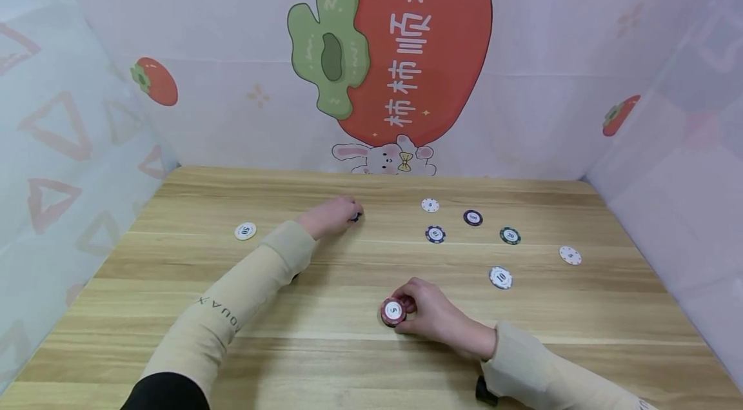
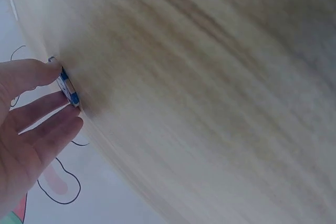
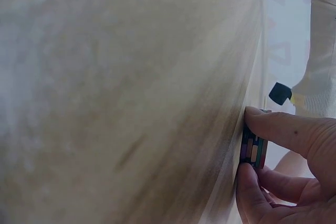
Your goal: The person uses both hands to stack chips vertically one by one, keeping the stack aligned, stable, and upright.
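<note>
My left hand point(image 1: 335, 216) reaches to the far middle of the table and pinches a blue-and-white poker chip point(image 2: 68, 87) between thumb and fingers. In the left wrist view that chip lies flat at the tabletop, partly covered by the thumb. Nearer the front, my right hand point(image 1: 432, 312) grips a short stack of poker chips point(image 1: 393, 311) by its sides. A dark red chip marked 5 tops the stack. From the side, the right wrist view shows several layers in the stack point(image 3: 253, 148), with dark, green and red edges, standing on the wood.
A white chip point(image 1: 246, 231) marked 50 lies at the left. Right of centre are spread a white chip point(image 1: 430, 205), a purple chip point(image 1: 473, 218), a blue chip point(image 1: 435, 234), a green chip point(image 1: 510, 236), a pale chip point(image 1: 501, 278) and another white chip point(image 1: 570, 255).
</note>
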Demonstrator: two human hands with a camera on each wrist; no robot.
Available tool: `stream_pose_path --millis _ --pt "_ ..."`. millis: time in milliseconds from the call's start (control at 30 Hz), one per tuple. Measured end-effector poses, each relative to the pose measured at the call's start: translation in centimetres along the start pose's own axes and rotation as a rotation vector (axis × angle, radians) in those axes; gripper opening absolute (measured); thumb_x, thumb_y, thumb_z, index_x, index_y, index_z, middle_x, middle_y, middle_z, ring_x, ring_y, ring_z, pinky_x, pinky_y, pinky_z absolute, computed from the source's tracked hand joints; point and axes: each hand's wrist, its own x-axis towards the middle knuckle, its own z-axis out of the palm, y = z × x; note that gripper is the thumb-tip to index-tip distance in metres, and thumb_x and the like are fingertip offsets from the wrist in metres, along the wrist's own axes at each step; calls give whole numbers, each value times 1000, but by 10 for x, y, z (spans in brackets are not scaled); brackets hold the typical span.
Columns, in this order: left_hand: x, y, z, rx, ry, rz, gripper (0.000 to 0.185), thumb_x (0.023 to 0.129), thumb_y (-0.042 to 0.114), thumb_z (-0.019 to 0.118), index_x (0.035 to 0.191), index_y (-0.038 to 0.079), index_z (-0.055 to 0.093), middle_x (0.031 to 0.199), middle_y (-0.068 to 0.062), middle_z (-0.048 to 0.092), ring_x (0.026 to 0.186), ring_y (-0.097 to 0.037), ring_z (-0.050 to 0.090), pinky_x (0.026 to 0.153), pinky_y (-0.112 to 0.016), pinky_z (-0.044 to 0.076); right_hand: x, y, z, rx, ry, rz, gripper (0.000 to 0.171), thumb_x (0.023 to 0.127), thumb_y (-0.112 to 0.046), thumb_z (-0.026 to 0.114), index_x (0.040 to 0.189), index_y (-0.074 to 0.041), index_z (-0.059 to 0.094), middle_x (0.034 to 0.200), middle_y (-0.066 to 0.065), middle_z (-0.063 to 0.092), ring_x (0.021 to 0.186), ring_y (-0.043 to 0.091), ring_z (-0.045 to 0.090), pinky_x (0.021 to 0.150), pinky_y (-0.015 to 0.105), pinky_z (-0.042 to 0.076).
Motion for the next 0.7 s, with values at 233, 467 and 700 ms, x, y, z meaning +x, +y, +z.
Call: stream_pose_path --millis 233,467,700 --pt "2 0 -2 35 18 -9 12 86 6 56 98 3 59 90 -10 53 79 -20 51 74 -34 45 1 1 0 -7 -2 10 39 65 -11 80 99 -3 63 90 -1 55 82 13 51 71 26 45" --pt "0 3 -3 57 79 6 17 81 3 61 97 2 58 92 -10 50 83 -22 50 77 -37 45 1 1 0 8 -16 16 39 65 -10 80 99 -3 63 91 -1 55 82 13 51 71 25 45" --pt "-2 2 -5 47 97 10 12 80 3 65 89 5 57 86 -6 49 76 -19 49 69 -33 45 0 0 -1 13 -23 20 40 65 -10 80 100 -2 62 91 -1 54 82 12 51 71 25 45"
